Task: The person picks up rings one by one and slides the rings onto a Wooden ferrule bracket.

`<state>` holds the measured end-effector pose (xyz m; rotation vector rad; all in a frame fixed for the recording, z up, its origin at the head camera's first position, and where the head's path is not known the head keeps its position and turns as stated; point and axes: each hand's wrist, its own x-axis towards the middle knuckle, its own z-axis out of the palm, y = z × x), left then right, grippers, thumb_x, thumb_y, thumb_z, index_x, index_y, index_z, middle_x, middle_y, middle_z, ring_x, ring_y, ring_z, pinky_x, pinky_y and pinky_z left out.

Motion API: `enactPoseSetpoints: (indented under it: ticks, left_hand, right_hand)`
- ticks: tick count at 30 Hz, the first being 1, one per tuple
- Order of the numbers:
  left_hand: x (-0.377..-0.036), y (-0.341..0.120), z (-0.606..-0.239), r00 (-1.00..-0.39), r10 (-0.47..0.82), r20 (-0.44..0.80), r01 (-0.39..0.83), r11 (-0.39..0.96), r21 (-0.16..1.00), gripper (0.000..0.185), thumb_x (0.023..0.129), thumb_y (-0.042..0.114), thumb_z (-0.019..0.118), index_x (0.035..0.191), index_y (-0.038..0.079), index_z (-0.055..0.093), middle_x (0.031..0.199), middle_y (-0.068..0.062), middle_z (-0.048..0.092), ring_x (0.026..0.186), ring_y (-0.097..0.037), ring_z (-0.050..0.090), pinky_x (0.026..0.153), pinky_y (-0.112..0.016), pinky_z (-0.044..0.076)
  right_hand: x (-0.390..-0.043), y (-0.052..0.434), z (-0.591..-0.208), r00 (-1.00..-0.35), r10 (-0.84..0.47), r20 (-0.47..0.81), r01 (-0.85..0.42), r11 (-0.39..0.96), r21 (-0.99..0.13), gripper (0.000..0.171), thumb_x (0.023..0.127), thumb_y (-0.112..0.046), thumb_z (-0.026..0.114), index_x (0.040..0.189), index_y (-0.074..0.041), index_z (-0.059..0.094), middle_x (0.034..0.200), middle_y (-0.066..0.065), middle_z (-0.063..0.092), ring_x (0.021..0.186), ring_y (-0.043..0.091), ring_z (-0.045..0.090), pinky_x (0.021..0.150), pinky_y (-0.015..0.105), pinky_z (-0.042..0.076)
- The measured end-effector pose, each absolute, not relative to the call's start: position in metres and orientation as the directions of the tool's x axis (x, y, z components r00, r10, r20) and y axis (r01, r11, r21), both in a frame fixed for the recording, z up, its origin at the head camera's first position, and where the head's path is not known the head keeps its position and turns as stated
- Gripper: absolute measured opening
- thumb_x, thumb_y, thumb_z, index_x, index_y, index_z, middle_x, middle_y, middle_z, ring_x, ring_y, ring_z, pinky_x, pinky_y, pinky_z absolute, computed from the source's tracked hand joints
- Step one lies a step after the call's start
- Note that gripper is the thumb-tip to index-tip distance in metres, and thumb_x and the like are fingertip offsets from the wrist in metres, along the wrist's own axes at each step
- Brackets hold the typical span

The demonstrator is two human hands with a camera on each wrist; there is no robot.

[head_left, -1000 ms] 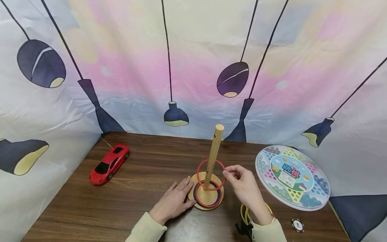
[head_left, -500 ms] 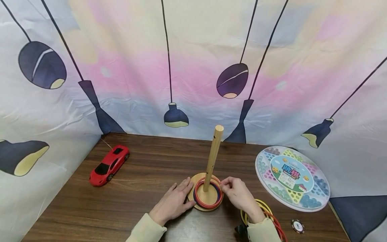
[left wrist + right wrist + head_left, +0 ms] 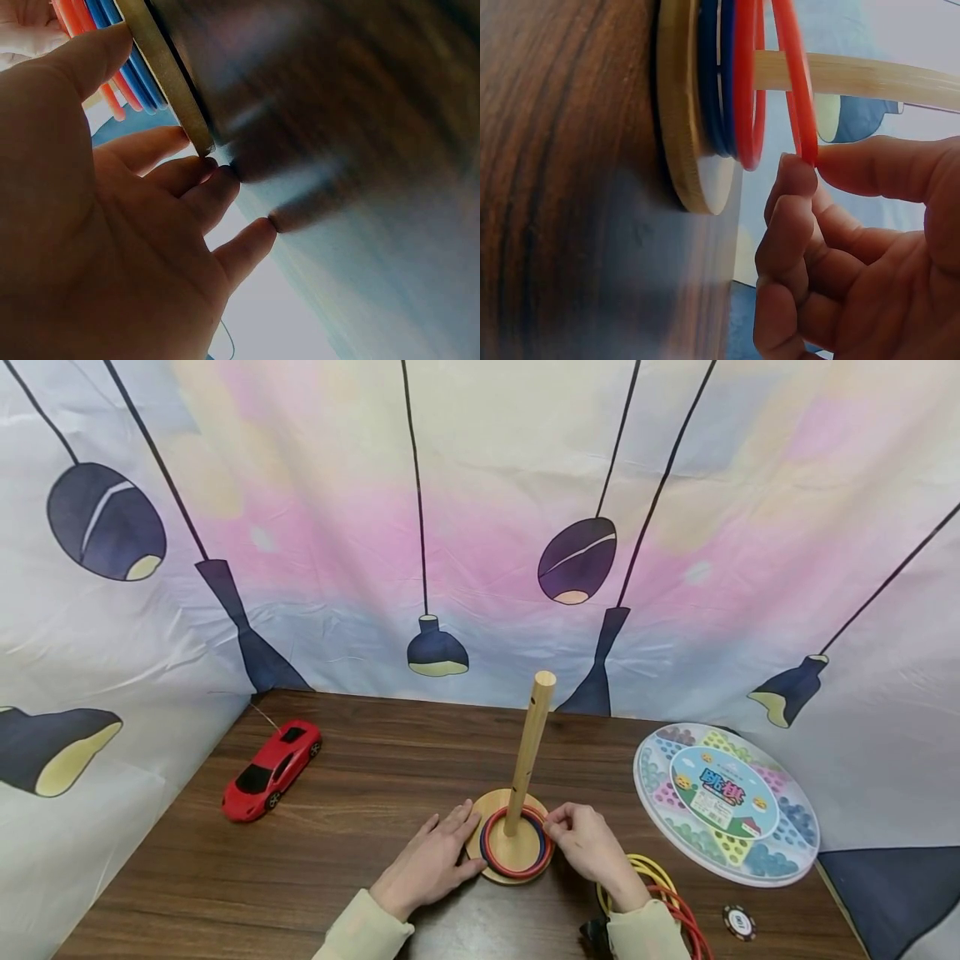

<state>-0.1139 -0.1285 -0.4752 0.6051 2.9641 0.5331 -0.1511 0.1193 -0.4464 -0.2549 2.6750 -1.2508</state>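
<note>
A wooden peg [image 3: 530, 752] stands upright on a round wooden base [image 3: 477, 842]. Blue rings [image 3: 712, 82] lie around it on the base, with a red ring [image 3: 745, 97] on top of them. Between thumb and forefinger, my right hand [image 3: 592, 843] pinches another red ring [image 3: 802, 97]. That ring encircles the peg, tilted, its near side just above the stack in the right wrist view. My left hand [image 3: 429, 867] rests at the left side of the base, fingers spread; its thumb lies on the base's edge and its other fingertips meet the table.
Yellow rings [image 3: 647, 865] and red rings [image 3: 686, 917] lie partly behind the right wrist, beside a small black object [image 3: 595, 935]. A poker chip [image 3: 739, 922] lies right of them. A round game box [image 3: 723, 802] sits at the right, a red toy car [image 3: 272, 770] at the left.
My right hand has come down and slightly left, lowering the pinched red ring along the peg to just over the stack. The left hand has stayed in place.
</note>
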Motion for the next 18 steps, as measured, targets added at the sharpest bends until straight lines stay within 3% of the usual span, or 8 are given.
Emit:
enactPoseSetpoints:
  ticks: [18]
  left_hand:
    - [-0.1135,-0.128,-0.4757,-0.919,0.395,0.018,0.378,0.865,0.328,0.07,0.093,0.047,0.059,0.145,0.002,0.044,0.153,-0.016,0.036,0.139,-0.027,0.037,0.11,-0.053,0.031]
  right_hand:
    - [-0.1505,0.1177,-0.4517,-0.971,-0.225,-0.084,-0.085,0.648,-0.756,0.011,0.092,-0.019,0.066,0.09,-0.009,0.068,0.074,-0.002,0.059,0.063,0.014,0.05,0.057,0.029,0.04]
